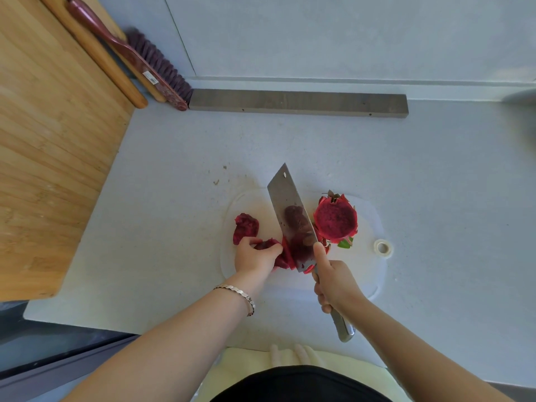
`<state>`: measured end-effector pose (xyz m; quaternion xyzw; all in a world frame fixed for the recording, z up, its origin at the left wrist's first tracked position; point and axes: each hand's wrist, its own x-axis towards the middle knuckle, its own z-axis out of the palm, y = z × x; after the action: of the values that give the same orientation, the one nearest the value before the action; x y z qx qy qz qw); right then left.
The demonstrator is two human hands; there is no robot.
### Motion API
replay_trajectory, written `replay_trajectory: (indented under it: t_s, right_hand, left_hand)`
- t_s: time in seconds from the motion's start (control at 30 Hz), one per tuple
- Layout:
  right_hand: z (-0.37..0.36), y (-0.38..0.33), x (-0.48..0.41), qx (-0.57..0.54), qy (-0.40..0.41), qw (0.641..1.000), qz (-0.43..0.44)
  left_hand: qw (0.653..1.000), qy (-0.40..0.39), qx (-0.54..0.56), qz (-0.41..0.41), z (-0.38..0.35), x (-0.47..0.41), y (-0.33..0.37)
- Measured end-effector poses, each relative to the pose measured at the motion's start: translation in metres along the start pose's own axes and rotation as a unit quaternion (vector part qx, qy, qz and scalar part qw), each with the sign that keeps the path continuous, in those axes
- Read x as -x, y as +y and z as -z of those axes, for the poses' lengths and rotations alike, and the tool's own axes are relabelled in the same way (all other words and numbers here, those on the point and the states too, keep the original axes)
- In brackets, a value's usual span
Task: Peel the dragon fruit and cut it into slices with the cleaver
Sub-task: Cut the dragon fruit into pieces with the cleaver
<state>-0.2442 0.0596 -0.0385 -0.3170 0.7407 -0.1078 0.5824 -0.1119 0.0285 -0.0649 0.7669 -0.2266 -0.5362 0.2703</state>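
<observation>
Pale grey countertop [174,169] bearing a white cutting board [374,216], which we take as our landmark. On the board's near left part, our left hand [255,256] curls its fingers over a peeled piece of dragon fruit [268,244] and holds it down. Cut slices [287,256] lean together toward the board's middle. Over that middle the cleaver [287,210] stands edge-down against the slices. Our right hand [333,282] is wrapped round its handle at the board's near edge, thumb stretched toward the blade. A second peeled chunk [246,227] lies at the board's left edge. An unpeeled half [335,219], cut face up, sits on the board's right part. A tape roll [383,248] lies at the board's right rim; we cannot tell whether it rests on the board. Beyond the board's far edge, well apart, lies a grey bar [298,103]. Far left of the board are a wooden board [52,140] and a brush [139,59].
</observation>
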Motion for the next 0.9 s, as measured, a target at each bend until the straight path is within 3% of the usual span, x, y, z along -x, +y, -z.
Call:
replay_trajectory:
  t_s: [0.07,0.13,0.2,0.27,0.33,0.53,0.6,0.7,0.9]
  right_hand:
    - [0.000,0.000,0.001,-0.003,-0.001,1.000,0.003]
    - [0.001,-0.001,0.001,0.008,0.003,1.000,0.017]
    - [0.001,-0.001,0.001,0.023,0.008,0.999,0.034]
    - [0.000,-0.003,0.002,0.038,0.008,0.998,0.041]
    - [0.000,-0.005,0.003,0.051,0.003,0.998,0.042]
    - [0.005,-0.010,0.009,0.042,0.001,0.999,0.035]
    - [0.007,-0.010,0.011,0.046,0.006,0.998,0.039]
    - [0.011,-0.012,0.013,0.056,0.010,0.997,0.045]
    - [0.044,-0.013,0.026,-0.006,0.010,0.998,0.057]
  left_hand:
    - [0.993,-0.002,-0.085,-0.080,0.009,0.007,0.003]
    - [0.952,0.013,-0.222,-0.208,0.024,0.014,0.012]
    - [0.872,0.032,-0.372,-0.316,0.042,0.017,0.020]
    - [0.767,0.056,-0.499,-0.399,0.057,0.013,0.022]
    - [0.697,0.051,-0.586,-0.411,0.067,0.008,0.017]
    - [0.593,0.075,-0.668,-0.443,0.060,-0.002,0.009]
    - [0.578,0.064,-0.670,-0.461,0.052,-0.002,0.006]
    - [0.593,0.040,-0.648,-0.476,0.046,-0.004,0.003]
    - [0.693,0.007,-0.602,-0.397,0.046,0.005,0.007]
